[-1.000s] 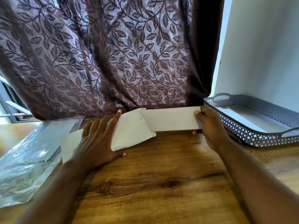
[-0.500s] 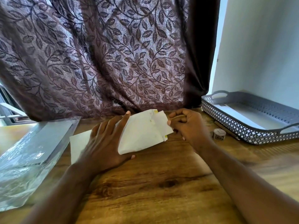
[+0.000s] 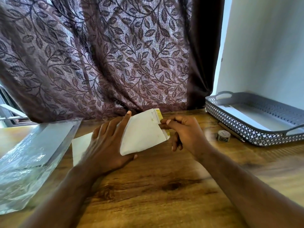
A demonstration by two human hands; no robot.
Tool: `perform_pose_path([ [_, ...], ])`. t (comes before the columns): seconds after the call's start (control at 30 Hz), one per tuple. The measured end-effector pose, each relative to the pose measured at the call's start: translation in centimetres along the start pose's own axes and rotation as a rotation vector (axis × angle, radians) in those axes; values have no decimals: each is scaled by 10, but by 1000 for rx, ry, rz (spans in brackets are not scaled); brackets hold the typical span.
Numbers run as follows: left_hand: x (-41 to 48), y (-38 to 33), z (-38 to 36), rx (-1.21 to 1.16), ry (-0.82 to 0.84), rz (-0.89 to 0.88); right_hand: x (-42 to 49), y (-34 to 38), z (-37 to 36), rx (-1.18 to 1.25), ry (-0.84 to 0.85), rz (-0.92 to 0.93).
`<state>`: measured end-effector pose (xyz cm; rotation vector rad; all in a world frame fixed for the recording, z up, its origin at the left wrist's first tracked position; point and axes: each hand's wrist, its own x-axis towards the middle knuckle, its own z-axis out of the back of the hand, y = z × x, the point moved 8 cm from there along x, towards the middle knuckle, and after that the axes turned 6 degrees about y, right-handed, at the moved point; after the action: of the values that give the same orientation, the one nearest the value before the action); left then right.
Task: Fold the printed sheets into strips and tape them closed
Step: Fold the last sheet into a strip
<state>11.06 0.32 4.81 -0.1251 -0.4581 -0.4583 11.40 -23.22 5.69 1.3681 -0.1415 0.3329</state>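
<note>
A white folded sheet (image 3: 144, 134) with yellow marks along its right edge lies on the wooden table (image 3: 156, 186) near the curtain. My left hand (image 3: 107, 142) lies flat on the sheet's left part with straight fingers, pressing it down. My right hand (image 3: 181, 130) pinches the folded right edge between thumb and forefinger. A small roll of patterned tape (image 3: 222, 136) stands on the table to the right of my right hand, apart from it.
A grey perforated tray (image 3: 238, 127) with white folded paper in it sits at the right against the wall. A clear plastic packet (image 3: 31, 153) of sheets lies at the left. A leaf-patterned curtain (image 3: 107, 55) hangs behind the table.
My right hand has brought the sheet's right end over to the left, folding the long strip onto itself. The left hand has stayed pressing. The tape roll has come into view.
</note>
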Motion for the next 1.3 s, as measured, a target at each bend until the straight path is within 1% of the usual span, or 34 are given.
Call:
perform_pose_path([
  [0.07, 0, 0, 1, 2, -1, 2, -2, 1, -6, 40, 67, 11],
  [0.17, -2, -6, 1, 17, -13, -22, -7, -2, -24, 67, 242, -14],
  [0.27, -2, -12, -1, 25, -2, -44, -10, -7, -36, 32, 372, -52],
  [0.33, -2, -11, -1, 24, 7, -40, -9, -9, -36, 16, 386, -57],
  [0.47, -3, -10, 0, 21, 10, -27, -6, -9, -25, 82, 357, -53],
  [0.7, -2, -15, -2, 17, 37, -64, -7, -12, -33, 71, 424, -61],
  [0.77, -2, -14, -1, -5, 40, -53, -4, -8, -25, 96, 371, -44],
  [0.8, -2, -13, -1, -19, 43, -42, -2, -6, -17, 107, 302, -25],
  [0.9, -3, -12, -1, -59, 65, -18, 3, -4, 15, 169, -12, 9],
  [0.93, -3, -12, -2, -72, 72, -12, 3, -7, 22, 207, -86, -2],
  [0.97, -2, -12, -2, -82, 78, -7, 3, -11, 23, 232, -113, -37],
  [1.0, -2, -13, -2, -87, 81, -2, 3, -18, 18, 246, -89, -98],
  [1.07, -2, -15, -2, -89, 85, 5, 3, -31, -2, 291, 32, -231],
  [1.13, -2, -16, -4, -98, 105, 18, 3, -37, -19, 342, 118, -287],
  [1.2, -2, -16, -7, -123, 141, 42, 5, -40, -23, 323, 122, -282],
  [1.3, -1, -10, -10, -187, 179, 116, 8, -47, -13, 288, 54, -287],
])
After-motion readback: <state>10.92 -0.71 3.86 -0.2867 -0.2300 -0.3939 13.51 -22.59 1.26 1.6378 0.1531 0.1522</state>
